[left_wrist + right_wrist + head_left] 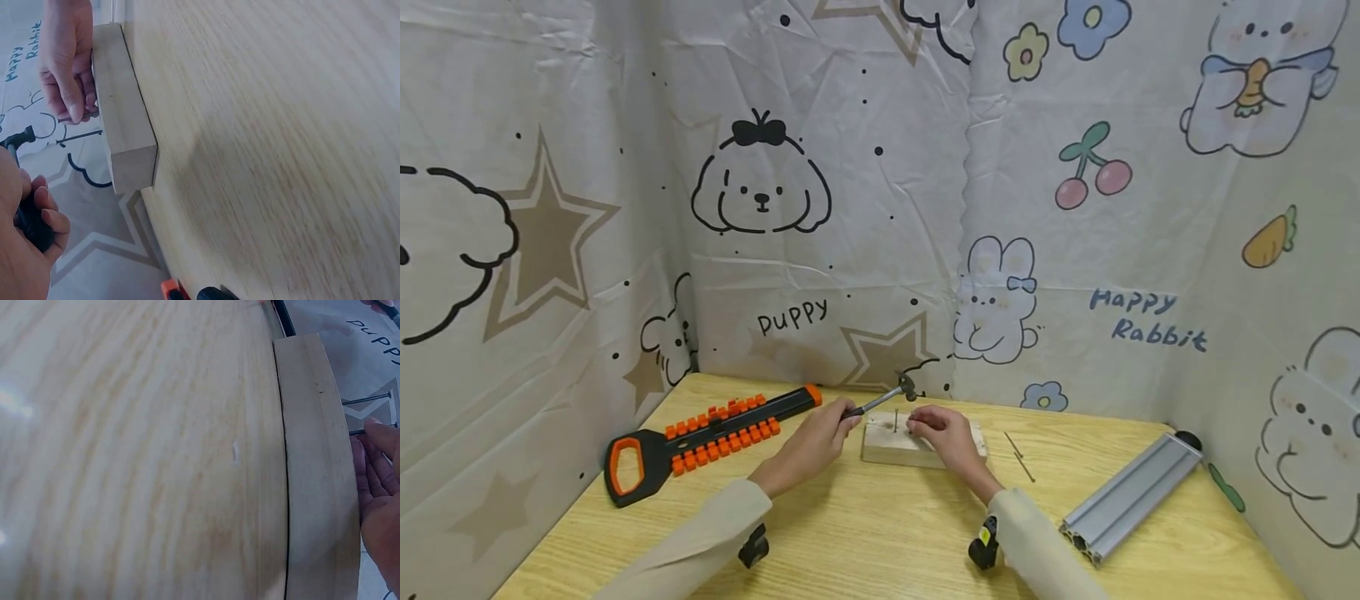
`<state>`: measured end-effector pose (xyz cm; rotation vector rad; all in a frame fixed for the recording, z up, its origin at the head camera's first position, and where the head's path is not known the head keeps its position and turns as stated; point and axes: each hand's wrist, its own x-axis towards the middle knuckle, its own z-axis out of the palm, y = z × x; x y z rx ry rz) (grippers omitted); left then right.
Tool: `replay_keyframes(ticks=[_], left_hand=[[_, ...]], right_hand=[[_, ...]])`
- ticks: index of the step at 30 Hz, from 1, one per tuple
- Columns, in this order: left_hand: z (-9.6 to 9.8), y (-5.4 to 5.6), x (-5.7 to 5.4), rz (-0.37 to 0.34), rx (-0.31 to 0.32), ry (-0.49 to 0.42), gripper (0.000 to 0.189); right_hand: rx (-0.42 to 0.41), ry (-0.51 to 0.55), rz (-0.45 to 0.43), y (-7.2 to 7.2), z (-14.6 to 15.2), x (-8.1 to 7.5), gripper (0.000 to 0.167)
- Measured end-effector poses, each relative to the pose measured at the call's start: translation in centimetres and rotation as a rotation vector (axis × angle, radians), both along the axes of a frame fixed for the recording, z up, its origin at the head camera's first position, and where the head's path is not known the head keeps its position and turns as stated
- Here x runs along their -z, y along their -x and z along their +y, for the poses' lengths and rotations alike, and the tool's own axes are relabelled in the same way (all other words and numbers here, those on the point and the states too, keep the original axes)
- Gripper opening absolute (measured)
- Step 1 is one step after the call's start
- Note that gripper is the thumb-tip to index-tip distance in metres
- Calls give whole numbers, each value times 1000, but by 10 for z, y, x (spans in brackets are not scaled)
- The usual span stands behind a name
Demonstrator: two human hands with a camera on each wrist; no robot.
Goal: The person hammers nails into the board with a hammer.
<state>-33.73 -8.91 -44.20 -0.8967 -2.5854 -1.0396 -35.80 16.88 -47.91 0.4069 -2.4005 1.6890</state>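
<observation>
Your left hand [815,440] curls round the hammer [880,402]; your right hand [952,437] pinches a nail [92,115] at the block [897,453], beside a standing nail [896,419]. Rack [721,434] left; loose nails [1025,467], bar [1131,500] right.

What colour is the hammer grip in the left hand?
Black; the hammer grip shows best in the left wrist view.

Left free passage over the surface [865,533] between the two sleeves [692,537], up to the wooden block [895,452]. Narrowed there around an upright nail [896,421], crowded by the right hand [946,437] beside and the hammer [880,402] above. Met a black-and-orange rack [722,435] leftward, two loose nails [1024,467] and a metal profile [1131,498] rightward, printed cloth [880,250] behind.
</observation>
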Motion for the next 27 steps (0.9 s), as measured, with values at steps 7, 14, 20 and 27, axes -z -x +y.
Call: replay_keyframes(ticks=[7, 14, 20, 27], left_hand=[[-3, 1, 2, -8, 24, -15, 7], [-5, 0, 3, -24, 27, -17, 12], [-5, -1, 1, -23, 11, -9, 11], [-3, -1, 1, -2, 10, 3, 6]], right_hand=[[-32, -13, 1, 4, 3, -4, 17], [-59, 2, -7, 5, 5, -6, 21], [-48, -21, 18, 0, 7, -12, 17], [-81, -68, 59, 1, 9, -11, 15]])
